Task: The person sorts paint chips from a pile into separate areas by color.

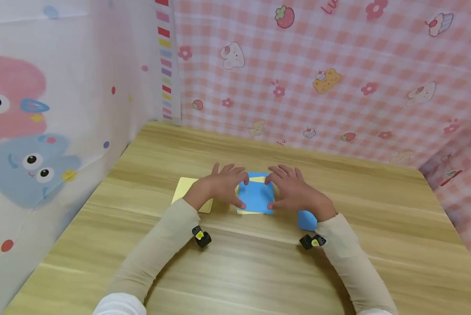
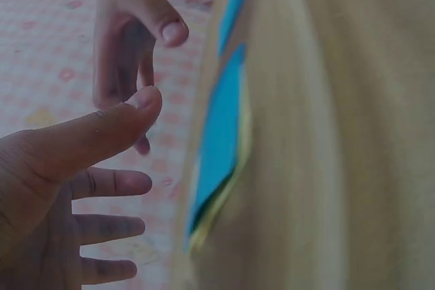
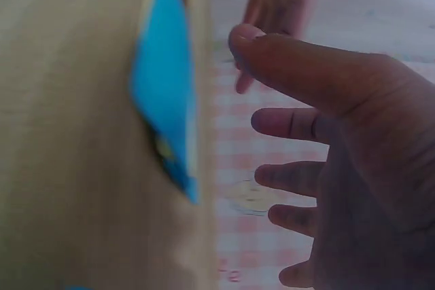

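Note:
A small pile of blue and yellow cards (image 1: 256, 197) lies mid-table, its pieces slightly askew, with a blue one on top. My left hand (image 1: 225, 186) is at the pile's left side and my right hand (image 1: 292, 188) at its right, fingers spread and gently bent. In the left wrist view, the thumb and fingers of the left hand (image 2: 47, 195) stand apart from the blue card (image 2: 221, 134), with nothing between them. Likewise, the right wrist view has the right hand (image 3: 367, 147) holding nothing, away from the blue card (image 3: 163, 66).
A yellow card (image 1: 183, 187) lies partly under the left wrist. Beneath the right wrist, a blue piece (image 1: 307, 221) is partly covered. The wooden table (image 1: 235, 271) meets a pink checked cloth (image 1: 298, 105) behind and a white printed cloth (image 1: 101, 65) at left.

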Demonstrator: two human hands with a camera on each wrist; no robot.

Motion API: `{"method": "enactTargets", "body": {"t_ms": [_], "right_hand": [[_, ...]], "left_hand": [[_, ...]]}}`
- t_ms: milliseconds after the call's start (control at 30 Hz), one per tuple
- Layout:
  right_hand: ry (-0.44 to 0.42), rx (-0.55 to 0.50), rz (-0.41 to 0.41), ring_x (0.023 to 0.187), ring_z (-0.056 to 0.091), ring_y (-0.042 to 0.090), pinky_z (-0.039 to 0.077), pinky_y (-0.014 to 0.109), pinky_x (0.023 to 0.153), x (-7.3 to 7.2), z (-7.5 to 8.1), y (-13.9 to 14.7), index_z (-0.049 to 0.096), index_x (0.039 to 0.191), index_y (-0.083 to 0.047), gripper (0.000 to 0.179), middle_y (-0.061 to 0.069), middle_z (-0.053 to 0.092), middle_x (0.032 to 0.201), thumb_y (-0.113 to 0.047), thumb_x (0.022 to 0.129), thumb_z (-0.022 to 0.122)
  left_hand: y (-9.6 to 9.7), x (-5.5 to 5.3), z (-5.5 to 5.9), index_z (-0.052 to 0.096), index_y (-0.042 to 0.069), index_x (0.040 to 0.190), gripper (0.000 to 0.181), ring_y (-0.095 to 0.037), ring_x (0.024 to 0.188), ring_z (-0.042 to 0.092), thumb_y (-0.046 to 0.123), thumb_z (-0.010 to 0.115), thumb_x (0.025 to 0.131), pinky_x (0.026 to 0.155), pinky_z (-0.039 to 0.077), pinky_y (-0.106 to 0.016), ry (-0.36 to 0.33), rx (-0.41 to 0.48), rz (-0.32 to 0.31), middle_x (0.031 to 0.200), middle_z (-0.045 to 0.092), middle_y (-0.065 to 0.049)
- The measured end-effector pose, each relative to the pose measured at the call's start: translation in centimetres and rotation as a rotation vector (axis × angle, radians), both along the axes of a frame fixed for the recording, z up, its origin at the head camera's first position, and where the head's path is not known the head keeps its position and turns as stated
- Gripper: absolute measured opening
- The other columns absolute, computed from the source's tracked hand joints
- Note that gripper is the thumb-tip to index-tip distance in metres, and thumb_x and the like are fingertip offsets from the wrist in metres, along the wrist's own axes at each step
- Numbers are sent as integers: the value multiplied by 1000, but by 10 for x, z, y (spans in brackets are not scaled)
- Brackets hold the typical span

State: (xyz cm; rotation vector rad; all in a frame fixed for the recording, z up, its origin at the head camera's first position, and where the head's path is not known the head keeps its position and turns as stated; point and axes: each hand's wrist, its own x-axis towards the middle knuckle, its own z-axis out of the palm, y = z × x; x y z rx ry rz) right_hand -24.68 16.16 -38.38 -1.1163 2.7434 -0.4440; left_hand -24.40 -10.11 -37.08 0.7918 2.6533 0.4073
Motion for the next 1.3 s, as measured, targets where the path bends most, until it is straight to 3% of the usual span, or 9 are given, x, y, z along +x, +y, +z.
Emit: {"method": "enactTargets", "body": {"t_ms": [100,267,400,700,867,967,1133,1300], "right_hand": [[-75,58,2,151,14,45,6,76,110,-6,-12,-5,50,129,-15,61,18,30,161,-40,84,83],[-96,95,-11,151,15,43,5,77,110,-7,-19,-6,48,133,-17,67,14,35,157,-40,82,84],[-87,94,-17,150,20,40,6,76,111,-6,-18,-6,47,134,-17,68,12,38,153,-39,83,84],[-47,112,-7,143,31,38,9,74,112,-3,-16,-12,47,137,-15,69,14,43,146,-37,83,84],[-41,83,8,138,34,40,14,71,112,-2,-14,-11,48,134,-12,66,17,43,143,-33,83,84],[-31,36,8,134,36,39,19,65,110,-1,-5,-7,49,132,-10,64,17,44,141,-31,82,84],[5,-71,-18,132,36,39,22,60,110,7,24,5,50,128,-8,62,18,45,141,-23,80,86],[67,-132,17,133,33,41,25,59,110,19,41,10,50,127,-8,58,20,41,145,-22,82,85]], "left_hand": [[5,-3,-12,53,20,125,59,-41,152,14,50,81,83,114,0,-73,-32,-10,-26,163,30,-4],[11,-7,-20,50,22,121,58,-37,151,19,47,83,81,115,4,-72,-35,-26,-44,157,38,1],[15,-7,-22,47,23,123,59,-38,149,23,44,84,81,115,7,-71,-17,-48,-69,156,37,-2],[18,-5,-21,46,22,121,57,-37,144,30,40,84,83,116,10,-69,36,-65,-53,150,43,-8],[15,-5,-21,47,21,120,54,-38,144,29,38,83,84,116,9,-68,38,-12,-65,151,39,-11],[10,-3,-15,48,21,123,56,-38,147,24,39,83,83,116,5,-69,56,40,-58,156,34,-11],[4,3,10,48,21,125,59,-36,147,24,42,84,83,115,3,-70,130,128,-63,154,38,-6],[-4,15,35,52,20,121,55,-35,140,32,41,84,82,113,15,-61,206,209,-98,146,44,-8]]}}
